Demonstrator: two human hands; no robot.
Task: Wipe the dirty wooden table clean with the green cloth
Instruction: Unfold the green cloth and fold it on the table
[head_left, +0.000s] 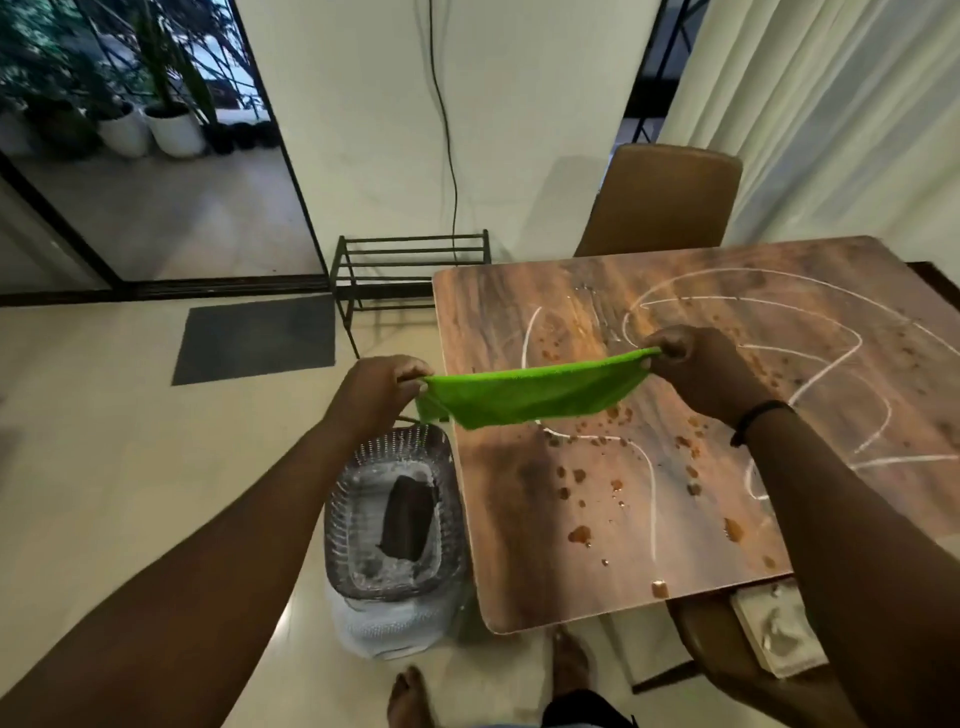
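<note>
Bare feet (410, 696) are standing on the pale floor (130, 467) at the bottom of the view, beside the near corner of the wooden desk (519, 545). Both forearms are reaching forward, and a black band (761, 418) is circling the right wrist.

Left hand (376, 392) and right hand (685, 364) are each pinching one end of the green cloth (530, 392), fingers curled tight on the fabric. That cloth is hanging stretched in the air between them, its long axis running left to right and rising slightly toward the right hand. Its left end is hovering off the desk's left edge and its right end over the desk top; the lower edge is sagging. It seems to be clear of the wood, though the angle is making that hard to judge.

Brown spills (579, 535) and droplets are dotting the desk, and white chalk-like lines (649, 483) are looping across it; they are forming no readable writing.

On the floor left of the desk, a perforated plastic basket (343, 519) is holding a dark cloth-like lump (408, 517). A brown chair (670, 202) is standing at the desk's far side, with a black metal rack (410, 260) and a grey mat (254, 340) nearby.
</note>
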